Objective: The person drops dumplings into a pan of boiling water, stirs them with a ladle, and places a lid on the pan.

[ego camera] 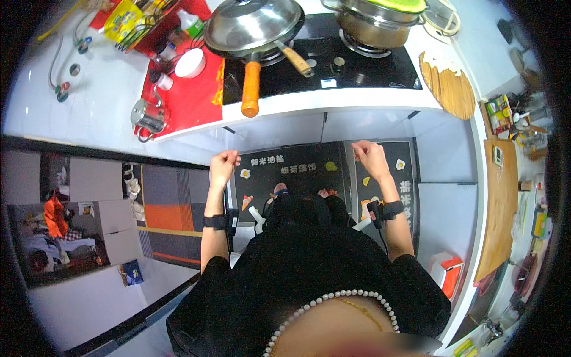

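Note:
Both of my hands are raised in front of me, over the dark kitchen mat (303, 156) and short of the counter. My left hand (224, 166) is curled with the fingers drawn together, and nothing shows in it. On the other side my right hand (371, 157) is likewise curled, with no object visible. Neither touches the counter. Ahead, a wok with a domed metal lid (252, 26) sits on the black gas hob (276, 80). Its orange wooden handle (251, 89) points toward me. A steel pot (374, 26) stands on the right burner.
At the left are a red counter mat (196, 105), a metal oil pot (149, 116), a white bowl (190, 63) and seasoning bottles. A round wooden board (448, 89) lies at the right corner; a larger wooden board (497, 209) covers part of the right counter.

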Demonstrator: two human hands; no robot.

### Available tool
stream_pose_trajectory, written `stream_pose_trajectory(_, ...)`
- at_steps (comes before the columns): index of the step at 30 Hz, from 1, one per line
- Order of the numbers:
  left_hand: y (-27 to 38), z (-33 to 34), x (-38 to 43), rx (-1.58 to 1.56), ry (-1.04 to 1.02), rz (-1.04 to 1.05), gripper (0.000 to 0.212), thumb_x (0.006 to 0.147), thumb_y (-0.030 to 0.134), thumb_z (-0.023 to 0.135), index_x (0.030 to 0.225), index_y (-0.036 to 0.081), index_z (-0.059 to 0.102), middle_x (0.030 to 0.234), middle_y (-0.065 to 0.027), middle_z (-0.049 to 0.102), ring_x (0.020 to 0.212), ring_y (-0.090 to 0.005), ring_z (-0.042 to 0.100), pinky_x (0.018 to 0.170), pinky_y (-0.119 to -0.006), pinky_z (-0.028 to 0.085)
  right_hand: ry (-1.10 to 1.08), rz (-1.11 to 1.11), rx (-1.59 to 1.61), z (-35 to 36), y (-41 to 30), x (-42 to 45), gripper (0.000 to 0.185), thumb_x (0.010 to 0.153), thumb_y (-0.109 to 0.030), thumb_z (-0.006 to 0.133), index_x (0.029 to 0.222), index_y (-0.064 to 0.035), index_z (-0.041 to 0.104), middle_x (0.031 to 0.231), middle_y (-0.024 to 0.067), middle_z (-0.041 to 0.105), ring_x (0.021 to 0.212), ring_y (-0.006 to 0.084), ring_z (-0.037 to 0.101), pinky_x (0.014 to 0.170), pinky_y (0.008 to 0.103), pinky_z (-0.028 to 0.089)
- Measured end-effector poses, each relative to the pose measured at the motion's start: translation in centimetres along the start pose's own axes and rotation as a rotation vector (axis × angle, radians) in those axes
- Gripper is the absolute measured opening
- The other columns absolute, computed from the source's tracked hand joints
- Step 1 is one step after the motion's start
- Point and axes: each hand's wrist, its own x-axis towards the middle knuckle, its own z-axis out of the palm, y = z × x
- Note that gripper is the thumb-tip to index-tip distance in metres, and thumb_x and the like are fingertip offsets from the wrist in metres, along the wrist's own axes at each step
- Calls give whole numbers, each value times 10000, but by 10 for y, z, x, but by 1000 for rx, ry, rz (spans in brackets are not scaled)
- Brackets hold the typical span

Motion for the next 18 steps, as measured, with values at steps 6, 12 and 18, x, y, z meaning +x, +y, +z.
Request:
stream_pose_trajectory(6, -36, -3, 25, -172, 4, 69, 261, 841, 208, 533, 788, -23, 642, 615, -58, 611, 516, -91, 538, 485, -230, 425, -132, 199, -175, 28, -25, 28, 173, 832, -152, 528, 821, -8, 624, 613, 87, 613, 545, 135, 601, 527, 259, 471)
stream_pose_trajectory(12, -75, -17, 46, -58, 58, 89, 239, 813, 220, 558, 874, 1, 634, 622, -88, 618, 509, -129, 570, 508, -266, 445, -24, -19, -129, 69, -36, 51, 429, 743, 22, 486, 1147, -122, 513, 1080, 178, 548, 931, 278, 574, 787, 341, 458)
stream_pose_trajectory(18, -122, -47, 84, 32, -3, 125, 487, 785, 162, 578, 1225, 37, 412, 588, -111, 585, 505, -180, 590, 508, -296, 455, 35, 15, -186, 104, -46, 79, 440, 715, -27, 540, 1150, -74, 493, 1193, 187, 471, 1089, 329, 465, 920, 359, 386)
